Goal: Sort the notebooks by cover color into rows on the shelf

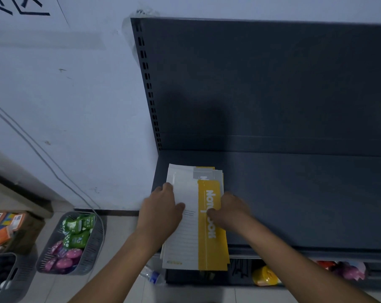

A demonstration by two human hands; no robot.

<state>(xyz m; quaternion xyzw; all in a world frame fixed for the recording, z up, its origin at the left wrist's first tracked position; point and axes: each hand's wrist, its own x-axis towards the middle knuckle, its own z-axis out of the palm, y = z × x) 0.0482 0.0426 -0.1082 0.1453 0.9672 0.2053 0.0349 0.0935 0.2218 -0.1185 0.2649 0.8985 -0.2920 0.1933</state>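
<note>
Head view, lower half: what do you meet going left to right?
Brown cardboard box of orange packets → grey plastic basket of green and pink packs → left hand → white-and-yellow notebook stack → right hand → yellow plastic container → pink object.

Yellow band (209,250) of top notebook (188,235) — reads "Notebook".

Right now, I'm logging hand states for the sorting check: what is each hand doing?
Left hand: grips the left edge of the top yellow-and-white notebook.
Right hand: pinches that notebook's yellow right edge.
</note>
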